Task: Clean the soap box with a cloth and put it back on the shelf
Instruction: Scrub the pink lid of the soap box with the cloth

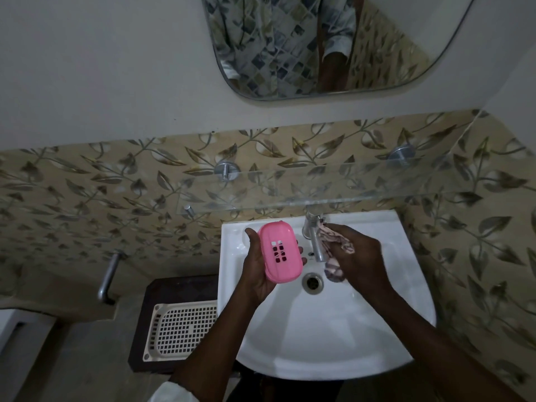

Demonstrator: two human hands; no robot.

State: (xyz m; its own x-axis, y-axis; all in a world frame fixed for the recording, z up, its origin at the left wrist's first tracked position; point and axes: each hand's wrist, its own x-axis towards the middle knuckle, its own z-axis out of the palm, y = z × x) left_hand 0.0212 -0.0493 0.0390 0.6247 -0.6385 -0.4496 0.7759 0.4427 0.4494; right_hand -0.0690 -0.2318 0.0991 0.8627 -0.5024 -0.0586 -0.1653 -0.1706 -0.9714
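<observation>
**Soap box in one hand, cloth in the other, over the basin**

A person stands at a white basin (362, 329), both forearms reaching forward over it. The left hand (258, 268) is closed around a pink soap box (280, 252), cradling it from below and from the left, its slotted face turned up. The box's long axis runs roughly away from the person, tilted a little. The right hand (358, 256) is clenched on a bunched patterned cloth (333, 248), held just beside the metal tap (314, 239). The box lies to the left of the cloth, near it but apart, with the tap between them; wiping would probably mean bringing the cloth leftward across to it. Beyond the hands, a glass shelf (290, 187) juts from the leaf-patterned tiles, directly above the basin. Higher still hangs a mirror (391, 53).
</observation>
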